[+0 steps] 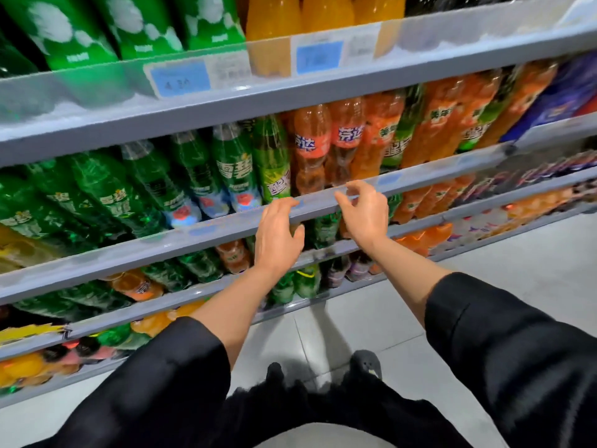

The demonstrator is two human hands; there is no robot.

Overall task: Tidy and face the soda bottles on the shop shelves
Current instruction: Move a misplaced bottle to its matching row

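Price tags [181, 77] on top shelf rail [420, 64] were too blurred to read. Top-row green bottles [64, 30] cut off by upper edge. Left hand [277, 234] hid bottles behind; grip unclear.

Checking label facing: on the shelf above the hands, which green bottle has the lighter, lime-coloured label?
The rightmost green bottle, next to the orange bottles; the others are darker green.

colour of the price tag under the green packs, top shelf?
Light blue price tag, with a white section beside it; head view.
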